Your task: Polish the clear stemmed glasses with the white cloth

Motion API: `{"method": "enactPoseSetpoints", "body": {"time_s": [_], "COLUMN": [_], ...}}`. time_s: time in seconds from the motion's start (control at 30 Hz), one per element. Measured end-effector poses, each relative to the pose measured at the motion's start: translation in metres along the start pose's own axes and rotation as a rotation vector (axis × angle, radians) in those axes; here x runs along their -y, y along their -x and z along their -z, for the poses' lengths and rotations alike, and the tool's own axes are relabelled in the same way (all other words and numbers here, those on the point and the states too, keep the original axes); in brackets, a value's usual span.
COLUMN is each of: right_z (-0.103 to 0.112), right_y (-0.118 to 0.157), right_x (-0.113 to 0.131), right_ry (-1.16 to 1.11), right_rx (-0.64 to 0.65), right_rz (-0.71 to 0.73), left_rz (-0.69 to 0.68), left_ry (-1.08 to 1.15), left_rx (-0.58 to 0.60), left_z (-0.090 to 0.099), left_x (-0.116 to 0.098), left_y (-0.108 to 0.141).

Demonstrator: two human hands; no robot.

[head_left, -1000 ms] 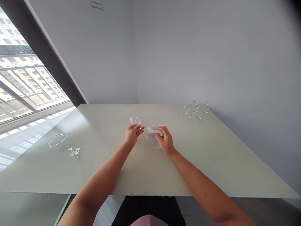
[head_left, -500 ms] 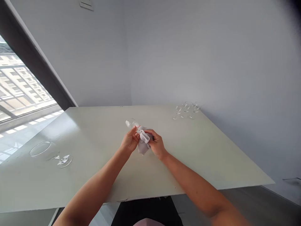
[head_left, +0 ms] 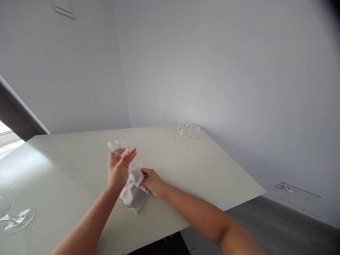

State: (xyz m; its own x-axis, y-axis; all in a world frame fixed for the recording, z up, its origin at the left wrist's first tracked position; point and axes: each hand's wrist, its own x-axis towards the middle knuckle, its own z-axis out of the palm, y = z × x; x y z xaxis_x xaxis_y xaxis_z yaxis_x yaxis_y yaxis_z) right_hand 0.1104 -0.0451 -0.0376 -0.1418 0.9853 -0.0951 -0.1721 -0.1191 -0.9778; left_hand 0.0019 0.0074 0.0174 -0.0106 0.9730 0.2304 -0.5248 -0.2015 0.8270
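A clear wine glass (head_left: 120,144) is tilted in my left hand (head_left: 119,168), its bowl pointing up and away and my fingers closed around it. My right hand (head_left: 152,181) pinches a light grey cloth (head_left: 135,193), which hangs down below and left of it. At the top of the cloth, close to the right fingertips, the clear foot of the glass (head_left: 136,166) shows. Parts of the stem are hidden or too faint to make out.
Three small stemmed glasses (head_left: 188,130) stand upright near the far right edge of the pale table (head_left: 212,170). Another, larger glass (head_left: 20,220) lies on its side at the near left, partly cut off. Walls rise behind the table.
The view has turned to the right. My hands have moved apart; the cloth now hangs lower and more open from my right hand, and more of the glass shows above my left hand.
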Motion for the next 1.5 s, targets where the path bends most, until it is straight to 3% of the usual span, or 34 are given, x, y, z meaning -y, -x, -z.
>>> {"method": "enactPoseSetpoints", "body": {"time_s": [0.1, 0.17, 0.23, 0.3, 0.47, 0.57, 0.63, 0.83, 0.97, 1.13, 1.5], "right_z": [0.011, 0.019, 0.024, 0.025, 0.02, 0.031, 0.052, 0.143, 0.175, 0.185, 0.199], "right_y": [0.005, 0.006, 0.004, 0.0, -0.017, -0.03, -0.04, -0.068, -0.082, -0.099, -0.123], "right_x": [0.01, 0.022, 0.037, 0.051, 0.056, 0.046, 0.042, 0.047, 0.046, 0.041, 0.04], "right_ry": [0.712, 1.033, 1.139, 1.097, 1.076, 1.12, 1.111, 1.084, 1.063, 1.03, 0.973], "right_rx": [0.14, 0.063, -0.098, -0.19, -0.042, -0.063, -0.154, -0.382, -0.425, -0.464, -0.499], "right_rz": [0.207, 0.34, 0.41, 0.434, 0.351, 0.328, 0.286, 0.131, 0.075, 0.032, 0.019], "left_rz": [-0.139, -0.182, -0.188, -0.176, -0.059, -0.014, 0.005, 0.171, 0.218, 0.282, 0.286], "left_ry": [-0.046, -0.086, -0.127, -0.181, -0.303, -0.425, -0.499, -0.59, -0.596, -0.557, -0.582], "left_rx": [-0.022, -0.037, -0.034, -0.01, 0.127, 0.158, 0.134, 0.027, -0.001, -0.05, -0.022], "left_z": [0.002, 0.001, -0.001, -0.005, -0.016, -0.019, -0.017, -0.004, 0.0, -0.003, 0.0], "left_x": [-0.009, -0.01, -0.007, -0.002, 0.011, 0.016, 0.022, 0.052, 0.059, 0.055, 0.056], "left_y": [-0.005, -0.007, -0.004, 0.002, 0.023, 0.029, 0.029, 0.027, 0.026, 0.025, 0.026]}}
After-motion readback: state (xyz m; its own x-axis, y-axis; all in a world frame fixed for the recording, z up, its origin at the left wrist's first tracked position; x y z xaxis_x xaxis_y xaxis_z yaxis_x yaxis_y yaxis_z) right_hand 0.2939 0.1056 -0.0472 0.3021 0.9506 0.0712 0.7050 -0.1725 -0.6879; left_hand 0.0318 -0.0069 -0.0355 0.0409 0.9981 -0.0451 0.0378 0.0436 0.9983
